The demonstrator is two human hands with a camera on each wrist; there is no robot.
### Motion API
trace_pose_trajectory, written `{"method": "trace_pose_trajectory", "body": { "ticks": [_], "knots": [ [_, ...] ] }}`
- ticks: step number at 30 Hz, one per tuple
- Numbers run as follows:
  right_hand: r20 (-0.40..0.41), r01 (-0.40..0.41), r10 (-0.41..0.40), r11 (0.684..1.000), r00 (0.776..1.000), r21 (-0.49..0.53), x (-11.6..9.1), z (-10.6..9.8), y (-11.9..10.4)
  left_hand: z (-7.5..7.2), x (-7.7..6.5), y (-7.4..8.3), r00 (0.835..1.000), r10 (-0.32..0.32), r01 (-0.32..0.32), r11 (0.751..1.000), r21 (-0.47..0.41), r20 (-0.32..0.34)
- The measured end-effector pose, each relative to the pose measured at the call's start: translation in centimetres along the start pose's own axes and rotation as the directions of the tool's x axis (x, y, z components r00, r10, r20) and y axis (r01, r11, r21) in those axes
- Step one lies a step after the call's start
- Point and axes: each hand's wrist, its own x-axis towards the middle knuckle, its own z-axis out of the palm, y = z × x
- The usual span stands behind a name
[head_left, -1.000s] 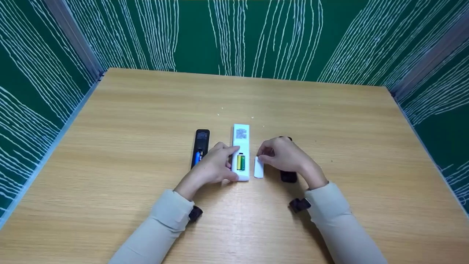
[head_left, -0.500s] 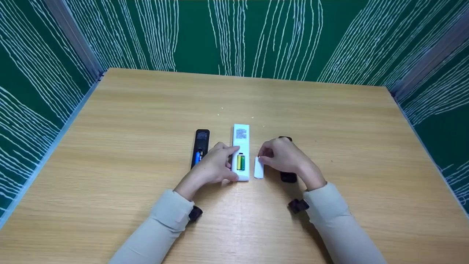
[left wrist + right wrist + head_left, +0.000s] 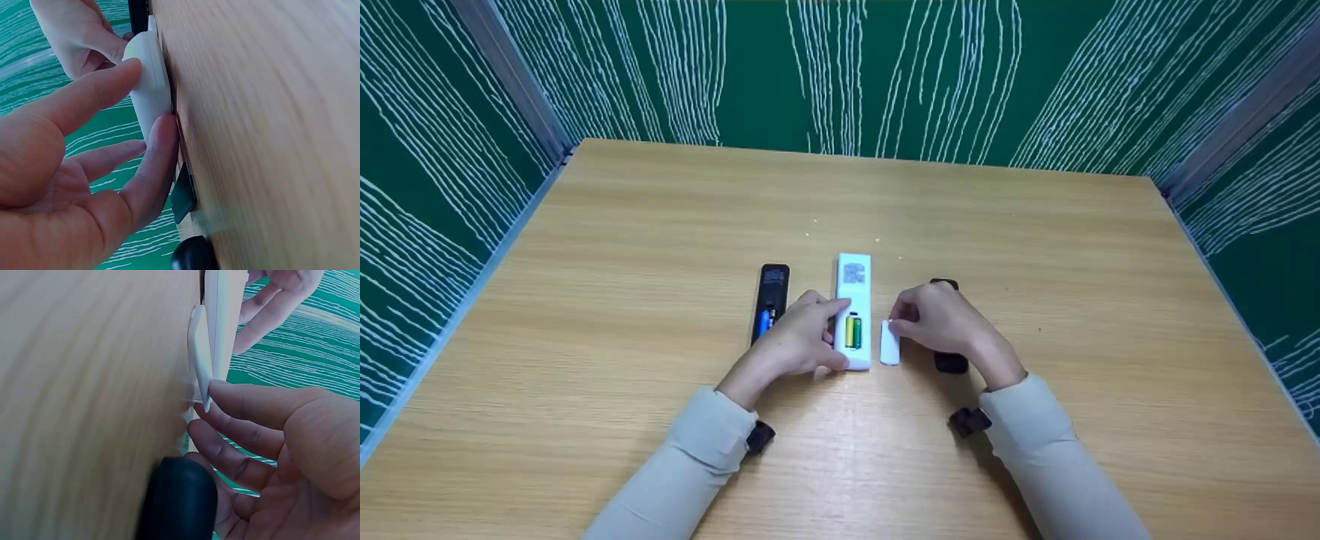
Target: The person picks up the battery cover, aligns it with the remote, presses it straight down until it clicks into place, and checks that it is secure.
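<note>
Left hand: the person's left hand (image 3: 802,334) holds the left side of a long white plastic remote control (image 3: 859,298), thumb by its near end and a fingertip farther up; these fingers are spread wide.
White remote: lies back up on the table, mid-scene, with a grey printed label (image 3: 853,274) near its far end.
Open compartment: two yellow-and-green cylindrical batteries (image 3: 853,332) sit side by side in it.
Right hand: the person's right hand (image 3: 949,319) pinches the far end of a small white rectangular plastic cover (image 3: 889,346) between thumb and finger, the gap narrow.
White cover: just right of the remote, apart from it; I cannot tell whether it touches the table.
Black remote: a slim black plastic remote (image 3: 772,289) lies left of the white one, a blue battery (image 3: 765,322) showing.
Under the right hand: a black object (image 3: 951,363), mostly hidden.
Surface: a pale wood-grain table (image 3: 660,262).
Sleeves: light grey-beige.
</note>
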Motion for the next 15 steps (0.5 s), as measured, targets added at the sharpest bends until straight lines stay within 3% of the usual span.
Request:
{"method": "trace_pose_trajectory", "body": {
  "ticks": [15],
  "knots": [
    [0.0, 0.022, -0.022, 0.999, 1.0, 0.032, 0.02, -0.17, 0.32, -0.01, 0.22, -0.08, 1.0, 0.005, -0.005, 0.999, 0.033, 0.003]
  ]
}}
